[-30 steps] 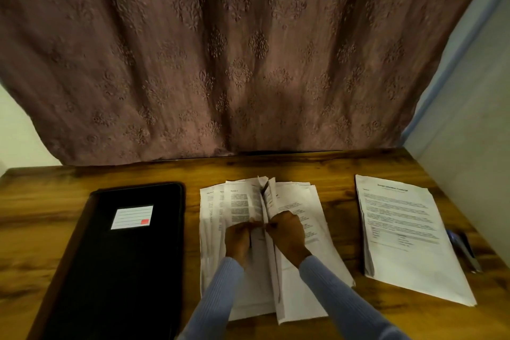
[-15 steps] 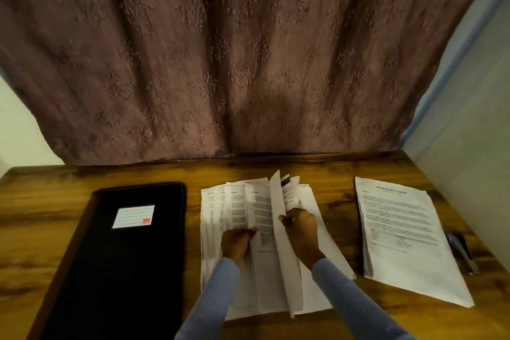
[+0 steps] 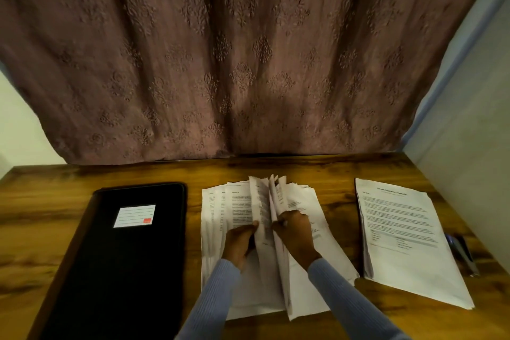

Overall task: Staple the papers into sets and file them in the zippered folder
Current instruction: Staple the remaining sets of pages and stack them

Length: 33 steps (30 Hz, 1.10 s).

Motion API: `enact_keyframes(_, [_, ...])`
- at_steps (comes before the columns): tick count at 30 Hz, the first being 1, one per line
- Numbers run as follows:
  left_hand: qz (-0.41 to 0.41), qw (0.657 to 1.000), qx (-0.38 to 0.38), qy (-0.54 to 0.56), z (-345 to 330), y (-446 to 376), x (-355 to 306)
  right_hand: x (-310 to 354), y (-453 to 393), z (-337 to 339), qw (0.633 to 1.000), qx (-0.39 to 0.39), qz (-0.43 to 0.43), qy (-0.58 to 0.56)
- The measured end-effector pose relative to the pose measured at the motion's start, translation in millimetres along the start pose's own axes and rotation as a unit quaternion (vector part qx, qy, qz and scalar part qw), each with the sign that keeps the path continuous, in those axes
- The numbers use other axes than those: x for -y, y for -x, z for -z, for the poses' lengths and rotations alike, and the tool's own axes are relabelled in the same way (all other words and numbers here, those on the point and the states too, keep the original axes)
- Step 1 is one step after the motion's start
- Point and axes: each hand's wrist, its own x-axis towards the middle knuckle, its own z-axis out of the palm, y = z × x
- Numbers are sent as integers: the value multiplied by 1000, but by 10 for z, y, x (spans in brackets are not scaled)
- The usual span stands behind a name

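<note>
Both grips worked the fanned papers (image 3: 237,201) at mid-table (image 3: 55,201). The left grip (image 3: 240,240) pinched the turned sheets to keep them parted, and the right grip (image 3: 295,232) curled round upright edges, probably counting out a set. To their left the zippered folder (image 3: 124,257) lay closed, apparently awaiting filing.

On the table (image 3: 55,201), the zippered folder (image 3: 124,270) lies at lower left of the frame, the loose papers (image 3: 229,207) at lower centre under the left hand (image 3: 238,241) and right hand (image 3: 295,233), another stack (image 3: 400,234) right of them, the stapler (image 3: 463,254) just beside it, and the curtain (image 3: 248,63) behind.
</note>
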Motion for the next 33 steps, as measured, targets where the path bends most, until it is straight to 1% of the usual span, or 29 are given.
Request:
enact_keyframes(2, [-24, 999, -10, -34, 46, -18, -7, -31, 11, 24, 999, -31, 8, -24])
enact_keyframes(5, [-64, 995, -10, -80, 48, 20, 10, -44, 41, 12, 999, -29, 44, -10])
enact_keyframes(8, [-91, 991, -2, -103, -24, 107, -12, 32, 86, -26, 998, -19, 36, -43])
enact_keyframes(10, [-116, 987, 7, -114, -81, 152, -46, 73, 85, -36, 996, -19, 20, -87])
enact_keyframes(12, [-124, 987, -9, -100, -107, 173, -74, 76, 60, -35, 998, -22, 16, -56])
enact_keyframes(13, [-121, 989, -32, -77, -99, 161, -71, 57, 41, -26, 999, -29, 11, -38])
enact_keyframes(14, [-115, 991, -54, -50, -78, 148, -70, 37, 27, -8, 998, -45, 1, -41])
enact_keyframes(16, [-106, 990, -90, -15, -23, 97, -52, -13, 21, 27, 992, -79, -20, -98])
enact_keyframes(19, [-117, 984, -130, -21, 41, 39, -11, -45, 56, 109, 967, -116, -48, -221])
enact_keyframes(21, [-122, 981, -145, -26, 72, -8, 35, -80, 67, 119, 959, -111, -49, -257])
enact_keyframes(25, [-123, 980, -136, -70, 103, -47, 78, -96, 80, 86, 953, -86, -39, -289])
enact_keyframes(26, [-114, 982, -134, -62, 120, -58, 75, -74, 78, 69, 955, -71, -31, -286])
enact_keyframes(27, [-102, 986, -123, -48, 120, -46, 58, -46, 70, 40, 958, -56, -22, -279])
enact_keyframes(29, [-67, 994, -73, -38, 67, 3, -5, 12, 55, -32, 961, -26, 0, -275])
enact_keyframes(31, [-76, 994, -27, -79, 18, -13, -45, 25, 33, -122, 967, 8, 9, -254])
enact_keyframes(33, [-93, 987, -16, -127, -34, -52, -33, -17, 16, -215, 973, 43, 6, -227])
